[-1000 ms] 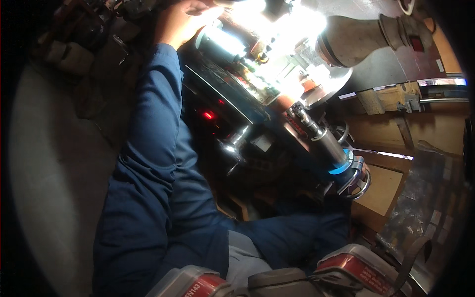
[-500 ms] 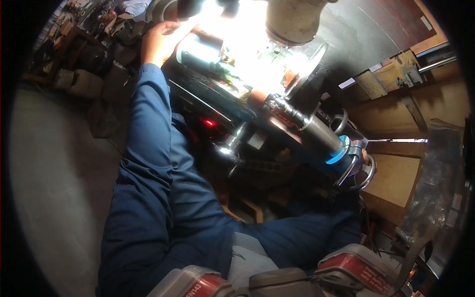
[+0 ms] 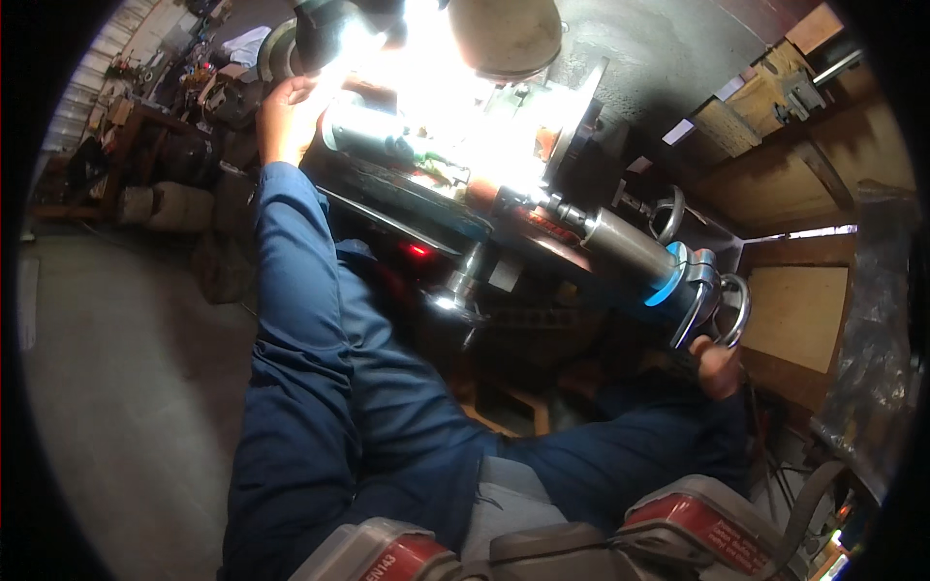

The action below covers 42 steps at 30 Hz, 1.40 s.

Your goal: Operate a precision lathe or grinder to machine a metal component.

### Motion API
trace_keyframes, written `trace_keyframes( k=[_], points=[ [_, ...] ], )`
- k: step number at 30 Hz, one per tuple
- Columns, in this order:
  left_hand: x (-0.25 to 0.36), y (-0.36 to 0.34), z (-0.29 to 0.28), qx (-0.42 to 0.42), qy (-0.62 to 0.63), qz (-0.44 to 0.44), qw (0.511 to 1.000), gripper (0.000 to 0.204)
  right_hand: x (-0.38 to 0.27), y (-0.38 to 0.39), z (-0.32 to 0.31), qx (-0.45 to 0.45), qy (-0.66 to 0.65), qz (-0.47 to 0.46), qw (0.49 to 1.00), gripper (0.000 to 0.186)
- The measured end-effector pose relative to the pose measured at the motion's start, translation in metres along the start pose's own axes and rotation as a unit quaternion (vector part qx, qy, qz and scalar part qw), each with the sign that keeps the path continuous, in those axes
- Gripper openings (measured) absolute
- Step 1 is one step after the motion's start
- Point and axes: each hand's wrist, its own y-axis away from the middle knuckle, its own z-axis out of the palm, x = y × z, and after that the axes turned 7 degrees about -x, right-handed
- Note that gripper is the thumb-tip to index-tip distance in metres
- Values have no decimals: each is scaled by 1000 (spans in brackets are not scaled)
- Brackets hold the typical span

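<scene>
A lathe slants across the upper middle, its centre washed out by bright light. My left hand is raised at its left end, beside a shiny cylinder and just below a dark lamp head. Glare hides those fingertips. At the right end, my right hand is at the lower rim of a metal handwheel, fingers closed against it. This wheel sits behind the grey tailstock barrel, which carries a blue ring. A chuck with a slim tool points from the barrel into the glare.
Below the lathe bed hangs a shiny handwheel, near a red light. A beige rounded housing overhangs the work. Wooden boards and plastic sheeting stand at right; cluttered shelves are at far left.
My right hand has come from behind the handwheel down to its lower rim. My left hand stays beside the cylinder. The whole view has shifted slightly.
</scene>
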Motion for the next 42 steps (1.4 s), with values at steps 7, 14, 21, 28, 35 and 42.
trace_keyframes(
  k=[7, 14, 21, 28, 35, 42],
  points=[
    [12, 2, 16, -16, 19, 0, 1000, 24, -100, -53, -38, -378, -270, 365, 807, 43],
    [22, 5, 13, -15, 15, -3, 1000, 27, -51, -11, -25, -180, 134, -10, 974, 31],
    [22, 3, 16, -14, -8, -1, 1000, 27, 8, -8, 9, -49, 232, -181, 954, 36],
    [29, 7, 19, -13, -13, -4, 1000, 30, 21, -42, 49, 297, 122, -423, 848, 38],
    [38, 11, 24, -17, 1, -6, 1000, 31, -15, -74, 80, 383, 188, -492, 759, 42],
    [36, 12, 21, -8, -11, -3, 1000, 26, -28, -88, 105, 425, 264, -532, 683, 47]
  ],
)
